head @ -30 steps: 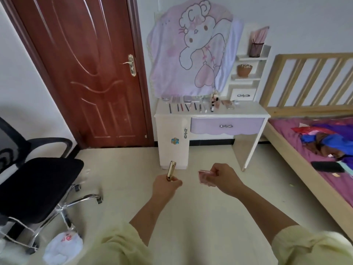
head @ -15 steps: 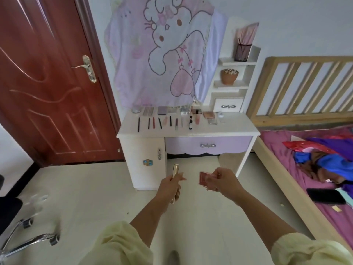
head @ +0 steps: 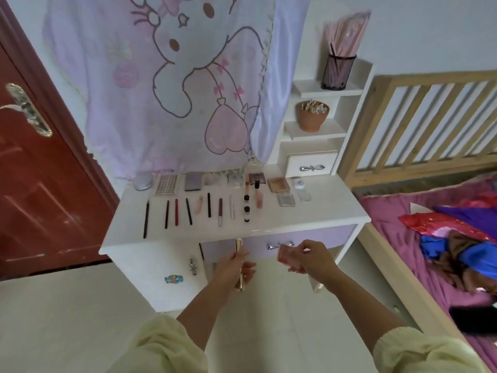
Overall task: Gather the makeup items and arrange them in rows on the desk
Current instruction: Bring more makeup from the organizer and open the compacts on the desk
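My left hand is curled round a gold tube, gripping it at mid-length so both ends stick out, the top end pointing up at the worktop's front edge. My right hand pinches a pink compact by its edges, thumb below and fingers over the top. Both things hang in the air just in front of the worktop, below its lip and level with the lilac drawer.

I judge the tube to be light, stiff and slick (metal or plastic, I cannot tell which). A grip round the middle suits it. Laid down it may roll, so I would set it parallel to the pencils and loosen my fingers only once it lies flat. The compact looks flat, rigid and light, probably hinged, with pressed powder that could crack if dropped. Holding it by opposite edges should keep the lid closed.

On the worktop a front row of pencils and slim sticks lies side by side. Behind it is a row of palettes and small cases, close under the hanging cloth. Bare surface shows towards the right front corner. The bed is just beyond that.
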